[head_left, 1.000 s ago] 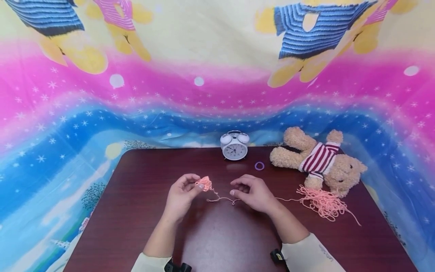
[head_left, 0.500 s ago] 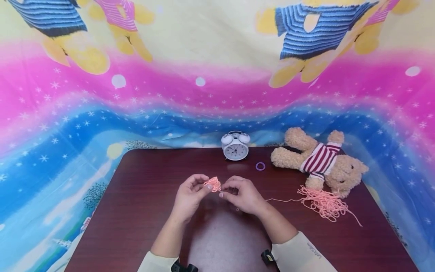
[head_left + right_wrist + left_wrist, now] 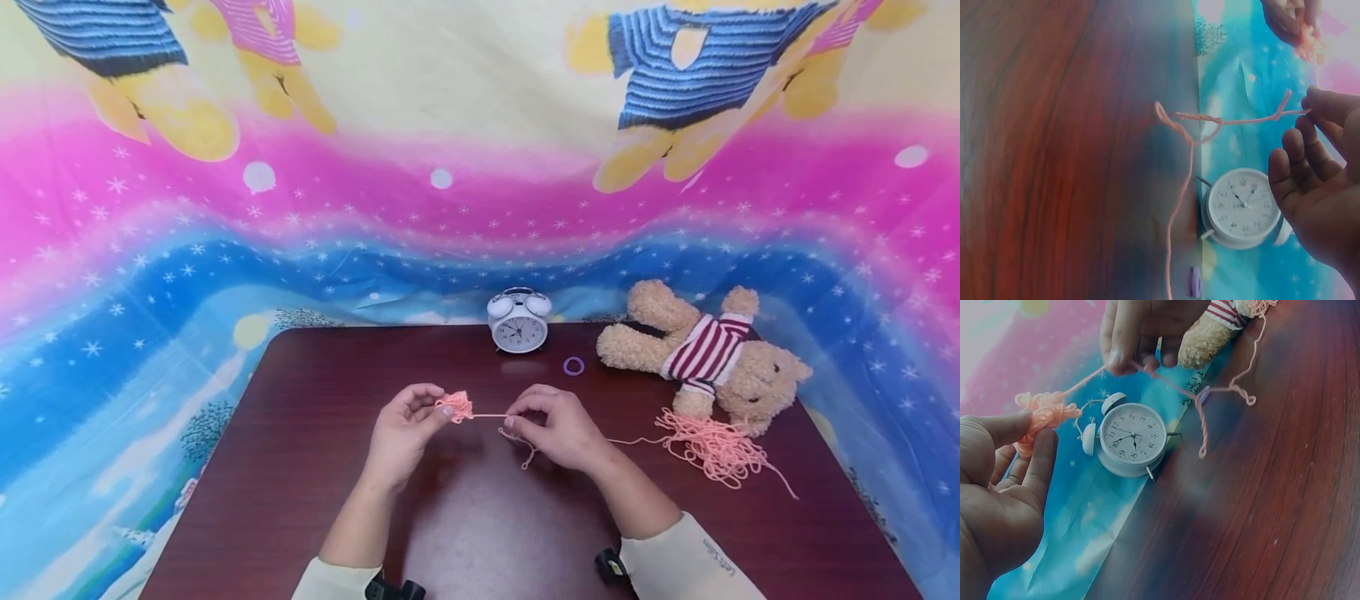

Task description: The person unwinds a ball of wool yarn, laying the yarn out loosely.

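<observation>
My left hand [image 3: 401,433] pinches a small wound bundle of peach yarn [image 3: 456,407] between thumb and fingers. To its right, my right hand [image 3: 558,429] pinches the strand of yarn [image 3: 489,415] that comes off the bundle, and the length between the two hands is drawn straight. Past the right fingertips the yarn hangs down in twisted loops, seen as a kinked strand [image 3: 1202,428] in the left wrist view. From there it runs on to a loose heap of the same yarn [image 3: 720,450] on the right of the table.
A white alarm clock [image 3: 519,323] stands at the back of the dark wooden table [image 3: 300,500]. Beside it lies a purple ring [image 3: 573,367]. A teddy bear [image 3: 705,354] in a striped shirt lies at the back right, by the yarn heap. A printed cloth [image 3: 450,225] hangs behind.
A second ago the right hand was apart from the bundle; it then came up to it and pinched the strand. Since then the hands have moved apart, drawing the strand straight.
</observation>
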Action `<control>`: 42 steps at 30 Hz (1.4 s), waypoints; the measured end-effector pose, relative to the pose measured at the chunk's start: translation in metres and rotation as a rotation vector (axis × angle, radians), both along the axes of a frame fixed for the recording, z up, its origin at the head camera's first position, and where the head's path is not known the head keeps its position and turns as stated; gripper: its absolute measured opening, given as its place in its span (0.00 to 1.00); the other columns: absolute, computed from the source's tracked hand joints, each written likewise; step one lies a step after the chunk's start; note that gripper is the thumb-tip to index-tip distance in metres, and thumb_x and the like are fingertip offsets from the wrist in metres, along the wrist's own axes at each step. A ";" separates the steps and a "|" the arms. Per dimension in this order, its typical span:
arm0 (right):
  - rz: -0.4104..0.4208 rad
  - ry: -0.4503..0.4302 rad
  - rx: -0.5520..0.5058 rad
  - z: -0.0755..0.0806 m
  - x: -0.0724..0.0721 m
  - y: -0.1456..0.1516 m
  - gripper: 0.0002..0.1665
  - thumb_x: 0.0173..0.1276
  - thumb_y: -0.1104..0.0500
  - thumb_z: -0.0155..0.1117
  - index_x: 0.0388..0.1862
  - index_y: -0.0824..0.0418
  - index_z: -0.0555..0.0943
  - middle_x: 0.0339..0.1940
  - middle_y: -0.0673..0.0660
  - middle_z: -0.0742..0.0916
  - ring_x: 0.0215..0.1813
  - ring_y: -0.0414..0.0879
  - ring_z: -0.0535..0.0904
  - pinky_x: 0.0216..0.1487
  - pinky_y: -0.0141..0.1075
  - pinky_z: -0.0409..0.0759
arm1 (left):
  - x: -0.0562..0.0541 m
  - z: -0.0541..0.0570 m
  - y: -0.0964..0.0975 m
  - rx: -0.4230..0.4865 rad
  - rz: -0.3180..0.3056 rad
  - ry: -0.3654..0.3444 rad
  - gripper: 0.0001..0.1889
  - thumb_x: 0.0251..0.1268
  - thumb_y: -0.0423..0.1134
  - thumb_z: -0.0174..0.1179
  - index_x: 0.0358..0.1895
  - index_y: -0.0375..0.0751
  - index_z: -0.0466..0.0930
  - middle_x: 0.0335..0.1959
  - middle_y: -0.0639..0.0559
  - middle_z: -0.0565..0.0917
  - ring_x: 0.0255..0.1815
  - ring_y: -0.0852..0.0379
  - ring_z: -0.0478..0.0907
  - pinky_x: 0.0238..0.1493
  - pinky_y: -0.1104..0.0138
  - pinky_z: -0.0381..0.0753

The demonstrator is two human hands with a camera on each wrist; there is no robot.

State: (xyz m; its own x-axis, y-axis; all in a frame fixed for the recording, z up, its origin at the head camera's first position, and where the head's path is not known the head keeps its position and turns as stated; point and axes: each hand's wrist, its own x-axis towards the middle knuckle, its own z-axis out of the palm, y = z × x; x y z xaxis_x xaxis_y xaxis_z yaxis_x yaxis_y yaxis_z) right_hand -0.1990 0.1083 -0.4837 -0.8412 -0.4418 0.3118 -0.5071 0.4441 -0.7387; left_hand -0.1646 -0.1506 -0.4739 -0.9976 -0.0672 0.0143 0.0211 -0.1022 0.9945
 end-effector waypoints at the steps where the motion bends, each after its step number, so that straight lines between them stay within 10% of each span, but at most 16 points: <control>1: -0.006 0.001 0.001 0.001 0.000 0.003 0.02 0.68 0.56 0.75 0.38 0.50 0.91 0.38 0.37 0.85 0.44 0.36 0.82 0.46 0.34 0.82 | 0.000 0.000 -0.002 -0.006 0.004 0.001 0.18 0.61 0.22 0.69 0.54 0.26 0.78 0.49 0.39 0.83 0.46 0.52 0.83 0.49 0.67 0.87; 42: -0.243 0.153 0.116 0.010 0.007 0.138 0.06 0.68 0.60 0.75 0.38 0.47 0.90 0.39 0.41 0.87 0.44 0.38 0.83 0.46 0.25 0.77 | 0.005 -0.005 -0.079 -0.145 0.161 -0.051 0.17 0.68 0.29 0.68 0.56 0.28 0.77 0.47 0.47 0.83 0.48 0.55 0.82 0.50 0.70 0.85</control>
State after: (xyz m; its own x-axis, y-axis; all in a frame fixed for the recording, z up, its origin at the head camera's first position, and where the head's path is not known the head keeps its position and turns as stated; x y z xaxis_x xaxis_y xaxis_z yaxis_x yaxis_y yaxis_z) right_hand -0.1916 0.2460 -0.4735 -0.8735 -0.2739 0.4024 -0.4775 0.6431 -0.5987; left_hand -0.1599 -0.2295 -0.4787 -0.9739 -0.2263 -0.0144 -0.0246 0.0423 0.9988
